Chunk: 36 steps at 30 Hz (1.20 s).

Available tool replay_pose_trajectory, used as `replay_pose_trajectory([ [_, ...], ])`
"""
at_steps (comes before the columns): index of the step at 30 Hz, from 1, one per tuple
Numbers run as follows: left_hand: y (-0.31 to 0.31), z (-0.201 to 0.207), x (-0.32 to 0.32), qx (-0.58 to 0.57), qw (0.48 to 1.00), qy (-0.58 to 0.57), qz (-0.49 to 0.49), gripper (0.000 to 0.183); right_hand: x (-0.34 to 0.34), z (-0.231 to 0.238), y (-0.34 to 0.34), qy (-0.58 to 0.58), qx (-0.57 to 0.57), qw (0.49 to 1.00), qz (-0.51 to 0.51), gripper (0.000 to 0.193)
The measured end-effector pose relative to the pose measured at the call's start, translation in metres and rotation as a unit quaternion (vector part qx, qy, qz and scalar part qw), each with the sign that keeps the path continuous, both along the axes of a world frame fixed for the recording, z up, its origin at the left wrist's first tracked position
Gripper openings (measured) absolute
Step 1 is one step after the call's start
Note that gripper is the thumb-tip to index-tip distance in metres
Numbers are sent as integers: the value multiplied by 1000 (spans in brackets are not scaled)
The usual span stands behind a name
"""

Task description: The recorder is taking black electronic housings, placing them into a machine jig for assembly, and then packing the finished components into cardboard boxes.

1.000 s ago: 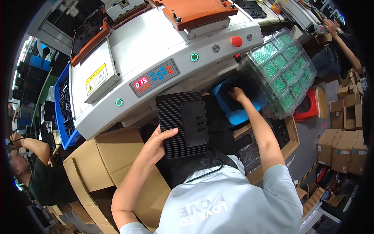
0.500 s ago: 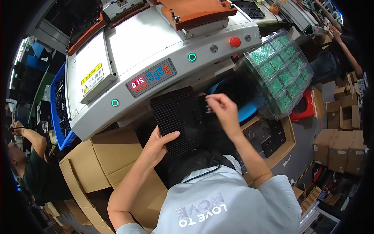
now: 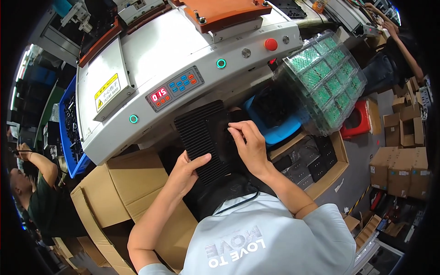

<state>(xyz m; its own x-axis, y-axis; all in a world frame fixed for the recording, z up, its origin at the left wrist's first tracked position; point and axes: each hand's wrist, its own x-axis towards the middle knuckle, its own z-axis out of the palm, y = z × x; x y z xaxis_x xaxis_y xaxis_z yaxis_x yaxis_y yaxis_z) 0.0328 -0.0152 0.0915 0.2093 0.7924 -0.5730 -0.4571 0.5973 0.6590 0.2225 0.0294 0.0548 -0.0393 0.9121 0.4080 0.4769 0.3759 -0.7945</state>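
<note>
A black ribbed metal panel (image 3: 196,134) rests tilted over my lap, its fins on the left and a smooth area on the right. My left hand (image 3: 189,170) grips its lower left edge, thumb lying on the fins. Over the smooth area, my right hand (image 3: 249,143) is closed with thumb and fingertips pinched together. Whatever sits between those fingertips is too small to make out. Just right of that hand stands a blue bin (image 3: 280,132) with dark pieces in it.
A white machine (image 3: 181,55) with buttons and a lit display spans the space ahead. Clear trays of green boards (image 3: 327,82) stand at right, near a red stool (image 3: 356,123). Cardboard boxes (image 3: 137,188) flank me; a carton (image 3: 337,174) holds black panels. Other people work at both sides.
My right hand has moved left and slightly down, from beside the panel to over its smooth area. The blue bin now shows more fully. My left hand keeps its hold.
</note>
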Motion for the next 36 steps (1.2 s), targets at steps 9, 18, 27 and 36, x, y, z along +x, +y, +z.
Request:
replay_pose_trajectory([
  [9, -5, -17, 8, -5, 1000, 12, -13, 33, 5, -23, -2, 117, -156, 981, 0, 17],
  [18, -15, -55, 3, -96, 995, -8, 23, 35, 45, -67, -15, 372, -275, 872, 162, 20],
  [27, -24, -76, -14, -128, 983, 25, 132, 22, 254, -353, -141, -44, -480, 741, -467, 52],
  [36, -42, -46, -5, -140, 979, 55, 136, 33, 231, -460, -115, -17, -689, 471, -550, 97],
])
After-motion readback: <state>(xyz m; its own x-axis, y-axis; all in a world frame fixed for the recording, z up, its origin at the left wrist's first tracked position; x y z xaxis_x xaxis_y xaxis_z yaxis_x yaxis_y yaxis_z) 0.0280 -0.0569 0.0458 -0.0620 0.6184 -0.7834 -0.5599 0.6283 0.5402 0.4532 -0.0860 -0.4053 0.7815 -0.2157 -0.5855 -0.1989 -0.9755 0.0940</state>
